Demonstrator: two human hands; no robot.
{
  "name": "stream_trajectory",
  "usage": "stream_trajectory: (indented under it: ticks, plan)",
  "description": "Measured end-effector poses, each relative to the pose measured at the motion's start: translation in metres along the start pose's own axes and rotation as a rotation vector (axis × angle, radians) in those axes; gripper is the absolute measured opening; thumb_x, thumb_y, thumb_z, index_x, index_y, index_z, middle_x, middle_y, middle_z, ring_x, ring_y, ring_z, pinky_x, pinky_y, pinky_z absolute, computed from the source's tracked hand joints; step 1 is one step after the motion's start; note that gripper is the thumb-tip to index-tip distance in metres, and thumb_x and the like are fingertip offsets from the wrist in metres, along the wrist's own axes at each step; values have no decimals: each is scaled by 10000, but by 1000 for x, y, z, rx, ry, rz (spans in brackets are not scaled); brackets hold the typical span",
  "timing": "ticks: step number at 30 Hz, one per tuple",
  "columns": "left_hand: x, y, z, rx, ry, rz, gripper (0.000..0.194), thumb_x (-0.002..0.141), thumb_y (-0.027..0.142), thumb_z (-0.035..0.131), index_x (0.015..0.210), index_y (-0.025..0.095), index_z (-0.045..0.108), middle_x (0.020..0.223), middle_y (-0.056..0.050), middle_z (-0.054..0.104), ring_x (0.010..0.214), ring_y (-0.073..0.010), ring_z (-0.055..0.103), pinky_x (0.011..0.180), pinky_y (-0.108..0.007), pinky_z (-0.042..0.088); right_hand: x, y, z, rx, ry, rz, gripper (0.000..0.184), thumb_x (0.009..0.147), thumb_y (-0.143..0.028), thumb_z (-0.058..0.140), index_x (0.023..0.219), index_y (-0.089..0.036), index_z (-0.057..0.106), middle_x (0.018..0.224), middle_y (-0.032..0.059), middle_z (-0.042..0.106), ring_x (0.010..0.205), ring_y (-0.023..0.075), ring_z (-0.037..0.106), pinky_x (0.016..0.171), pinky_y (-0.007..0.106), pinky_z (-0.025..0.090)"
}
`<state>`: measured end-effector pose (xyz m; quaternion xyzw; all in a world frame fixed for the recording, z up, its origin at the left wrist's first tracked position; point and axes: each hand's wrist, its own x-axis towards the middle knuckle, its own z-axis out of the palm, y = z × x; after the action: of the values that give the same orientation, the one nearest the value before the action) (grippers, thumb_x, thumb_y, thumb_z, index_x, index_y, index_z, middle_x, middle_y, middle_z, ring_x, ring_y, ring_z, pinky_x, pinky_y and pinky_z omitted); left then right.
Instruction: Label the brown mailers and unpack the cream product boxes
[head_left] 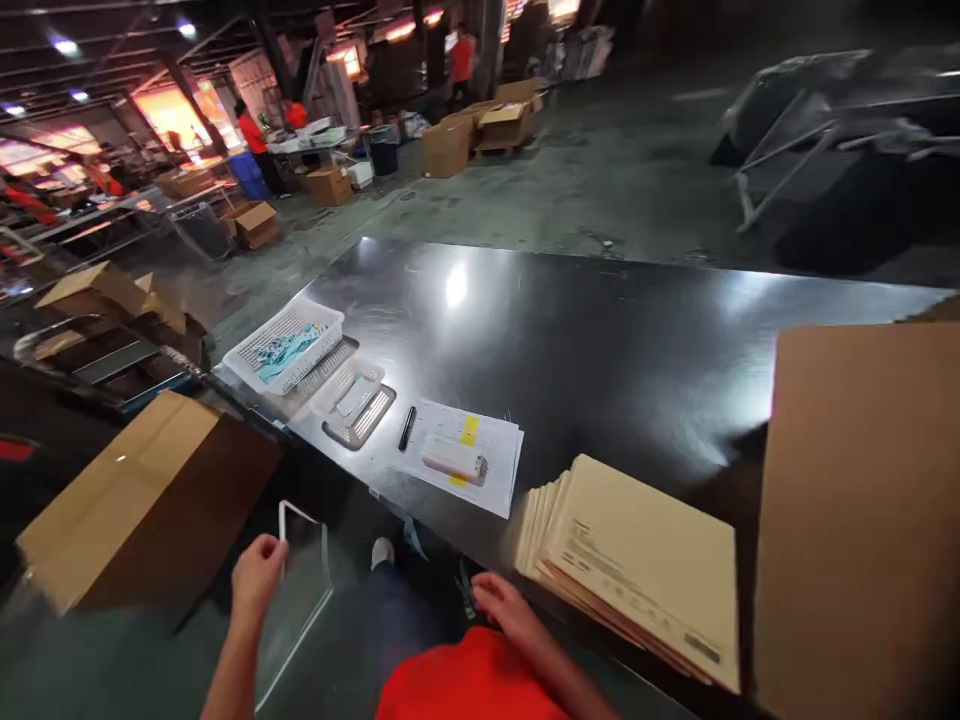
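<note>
My left hand [259,575], at lower left beside the table, is closed in a pinch on a thin white strip [309,610]. The strip is bent at angles and hangs down toward the floor; its material is unclear. Near the table's front edge, my right hand [504,602] has its fingers curled together, with nothing visible in them. Just right of it lies a fanned stack of cream-coloured flat packs [645,560] with print on top. Printed papers [504,470] with yellow marks lie farther in, bearing a white box [454,458] and a black pen [407,428].
On the metal table [570,340], a white basket [330,335] holds teal packets, beside a smaller tray [367,420]. A large cardboard box [855,510] stands at right. Another carton [142,500] stands left of the table. Cartons and people in red are in the background.
</note>
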<state>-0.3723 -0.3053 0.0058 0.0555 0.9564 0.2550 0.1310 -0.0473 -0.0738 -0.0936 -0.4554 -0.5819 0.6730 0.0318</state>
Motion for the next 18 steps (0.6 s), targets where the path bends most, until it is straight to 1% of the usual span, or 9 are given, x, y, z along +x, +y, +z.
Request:
stream_trajectory:
  ticks: [2,3,6,7,9,11,12,14,18]
  plan:
    - [33,2,20,92,-69,107,260,674,316,534,434,240,468,606,-66,635,631,-262,628,595,-344,437,38,-30,18,-77,225,-36,247,708,-416,581,854,-229,651,876,54,722,893,244,701,845,355,560]
    - [50,2,27,132,-96,165,282,677,313,532,420,240,441,731,-99,674,714,-277,641,643,-357,451,57,-45,22,-121,359,-16,249,741,-371,561,921,-221,645,965,69,727,965,240,694,890,344,545]
    - [97,5,40,190,-204,330,292,721,307,509,449,225,442,1207,-145,654,1001,-294,648,788,-354,471,102,-81,15,-185,669,95,377,833,-285,519,1189,-176,579,1287,139,631,1240,247,575,1041,343,453]
    - [111,6,41,196,-273,357,274,737,304,501,477,223,467,1271,-134,636,1039,-285,648,812,-342,471,112,-90,9,-205,735,138,420,855,-271,512,1254,-144,544,1352,170,584,1303,260,521,1081,350,413]
    - [135,7,42,205,-423,373,231,766,317,495,557,229,538,1160,-109,702,989,-264,674,804,-321,475,126,-103,-3,-261,831,232,464,880,-230,500,1317,-72,496,1393,229,532,1353,292,464,1119,365,358]
    - [153,6,42,218,-512,359,209,783,345,496,622,245,582,902,-65,746,869,-257,689,749,-312,473,135,-112,-13,-312,884,323,456,878,-168,488,1311,-26,495,1357,268,542,1338,316,474,1114,381,349]
    - [159,4,41,225,-516,349,210,789,357,491,636,252,589,805,-46,736,828,-257,687,719,-309,467,138,-115,-18,-331,903,368,447,869,-146,489,1298,-22,506,1335,277,549,1325,325,486,1102,393,357]
    - [168,-4,39,241,-486,301,224,799,378,473,655,263,601,740,-27,718,803,-261,681,683,-309,453,146,-118,-25,-355,933,455,447,856,-157,518,1286,-34,520,1326,292,540,1305,354,501,1063,434,389]
    - [168,-24,38,276,-494,140,299,836,395,416,628,272,593,687,-11,691,753,-250,673,642,-303,440,158,-116,-36,-365,940,585,560,835,-377,624,1268,-32,544,1325,346,513,1250,447,525,938,538,456]
